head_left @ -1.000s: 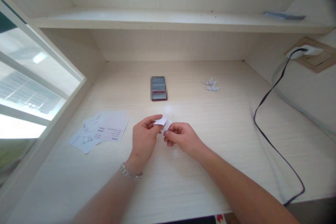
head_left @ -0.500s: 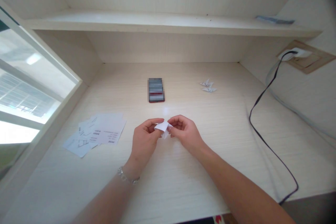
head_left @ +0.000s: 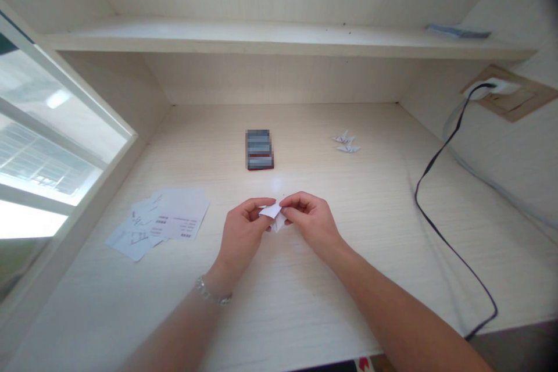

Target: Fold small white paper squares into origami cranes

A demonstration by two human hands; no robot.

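Between my two hands is a small folded piece of white paper [head_left: 271,211], with flaps standing out at its top and bottom. My left hand [head_left: 244,225] pinches its left side between thumb and fingers; a bracelet [head_left: 212,292] circles that wrist. On the other side, my right hand [head_left: 310,218] grips the paper's right edge with thumb and index finger. The fingertips hide part of the folds. Farther back on the right lie small folded paper cranes [head_left: 347,144], close together.
A phone-like dark rectangle [head_left: 260,150], blurred out, lies behind my hands. Printed paper sheets [head_left: 181,215] overlap at the left. A black cable [head_left: 440,235] runs from the wall socket [head_left: 510,93] down the right side. A shelf [head_left: 279,40] spans the back above the desk.
Both hands and the folded paper have shifted very slightly right. The right thumb and index finger have closed together on the paper's edge. Everything else stays put.
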